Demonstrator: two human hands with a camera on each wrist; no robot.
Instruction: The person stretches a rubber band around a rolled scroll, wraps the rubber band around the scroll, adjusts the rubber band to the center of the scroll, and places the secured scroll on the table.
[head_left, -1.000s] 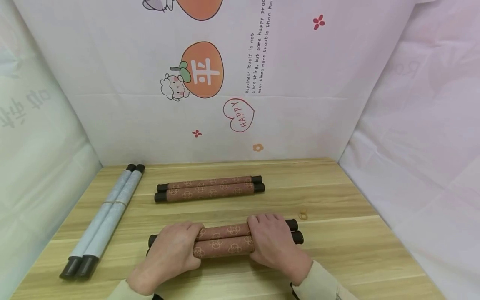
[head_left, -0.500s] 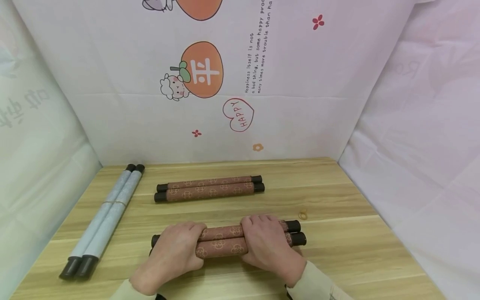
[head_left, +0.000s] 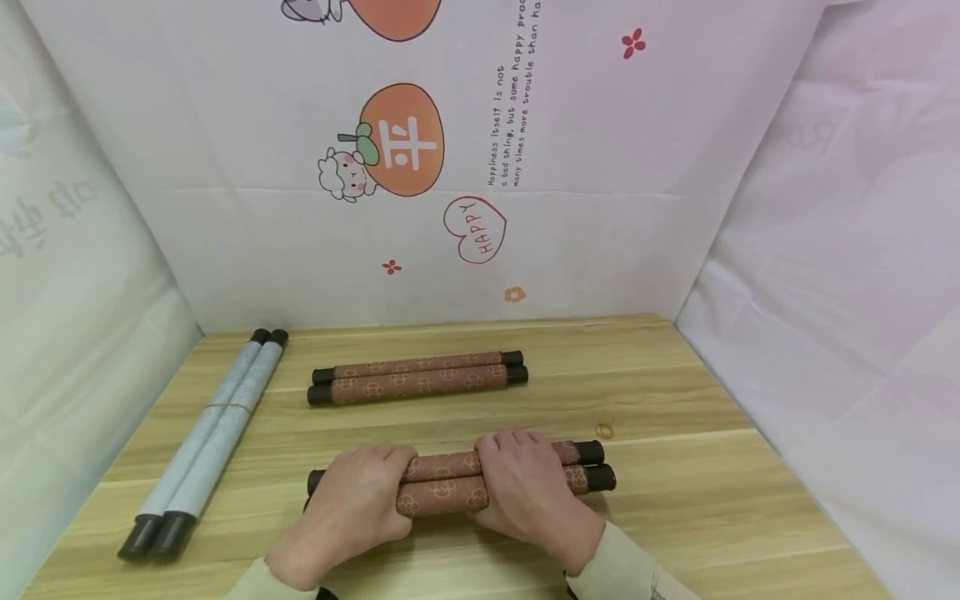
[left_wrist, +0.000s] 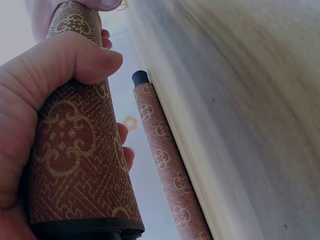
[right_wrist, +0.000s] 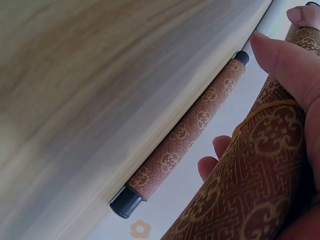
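Observation:
Both hands grip a brown, gold-patterned scroll (head_left: 442,496), rolled from both ends into two parallel rolls with black end caps. My left hand (head_left: 360,492) wraps around its left part, thumb on the near side. Right of the middle, my right hand (head_left: 521,492) holds it in the same way, so patterned paper and caps show beyond that hand. A thin tan rubber band (right_wrist: 267,106) runs around the scroll by the right hand's fingers in the right wrist view; the head view hides it. Behind lies a second brown scroll (head_left: 420,382), untouched.
On the left of the wooden table (head_left: 705,500) lies a longer pale blue scroll (head_left: 217,433) with black caps, a thin band around its middle. A loose rubber band (head_left: 604,428) lies behind the held scroll's right end. White printed cloth (head_left: 585,225) hangs at the back and sides.
My right hand has slid left along the scroll, closer to the left hand. The held scroll and left hand have shifted slightly right. The other scrolls stay in place.

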